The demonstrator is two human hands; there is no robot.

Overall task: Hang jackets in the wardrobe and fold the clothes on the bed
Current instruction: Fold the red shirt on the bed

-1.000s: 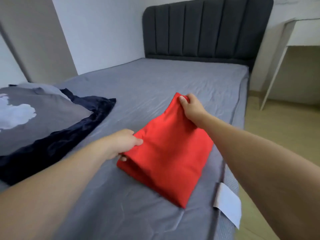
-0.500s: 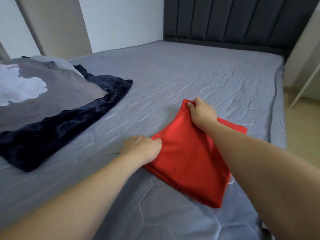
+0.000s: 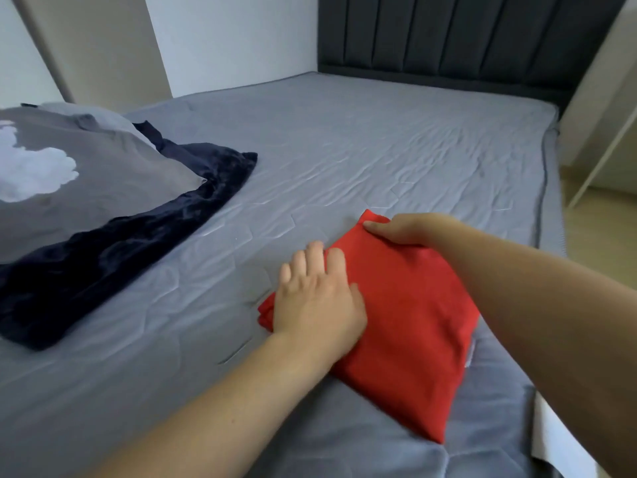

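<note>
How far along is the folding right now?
Done: the red garment lies folded compactly on the bed. In hand: the left hand presses it flat; the right hand rests on its far corner. Left: the grey garment and navy garment lie unfolded. No jackets or wardrobe in view.

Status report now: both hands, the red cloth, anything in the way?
Left hand flat, pressing red cloth. Right hand on its far corner, grip unclear. Cloth folded, lying on bed. Grey and navy clothes lie apart at left, not in the way.
</note>
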